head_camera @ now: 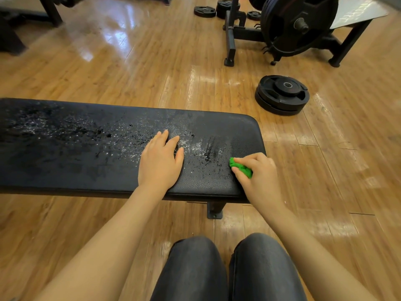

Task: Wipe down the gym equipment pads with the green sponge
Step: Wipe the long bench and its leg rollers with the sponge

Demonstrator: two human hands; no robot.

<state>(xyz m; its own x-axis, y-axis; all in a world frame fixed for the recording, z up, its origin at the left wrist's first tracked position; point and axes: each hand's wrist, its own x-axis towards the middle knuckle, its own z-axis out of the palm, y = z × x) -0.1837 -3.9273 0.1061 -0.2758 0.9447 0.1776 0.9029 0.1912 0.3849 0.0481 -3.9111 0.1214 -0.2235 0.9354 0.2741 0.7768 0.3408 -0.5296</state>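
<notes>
green sponge at the right end of the wet bench pad

a black flat bench pad (76, 148) runs across the view from the left edge to a rounded right end. its textured surface is speckled with droplets and pale foamy streaks, thickest along the middle and near the far edge on the left; the strip along the near edge by the right end looks smoother and drier.

the left hand (160, 161) lies flat on the pad, palm down, fingers spread and extended toward the far edge, gripping nothing. it sits toward the right part of the pad, closer to the near edge than the far one.

the right hand (257, 177) is curled closed around the green sponge (240, 167), thumb and fingers pinching it so only a crumpled green part shows on the hand's left side. the sponge touches the pad at its right end, near the near-right corner, just beside the left hand but apart from it.

below the pad, a bench foot (214, 210) stands on the wooden floor (130, 68). the person's knees in dark jeans (193, 270) fill the bottom of the view. beyond the bench a stack of weight plates (282, 95) lies on the floor, with a loaded plate rack (297, 25) farther back.
</notes>
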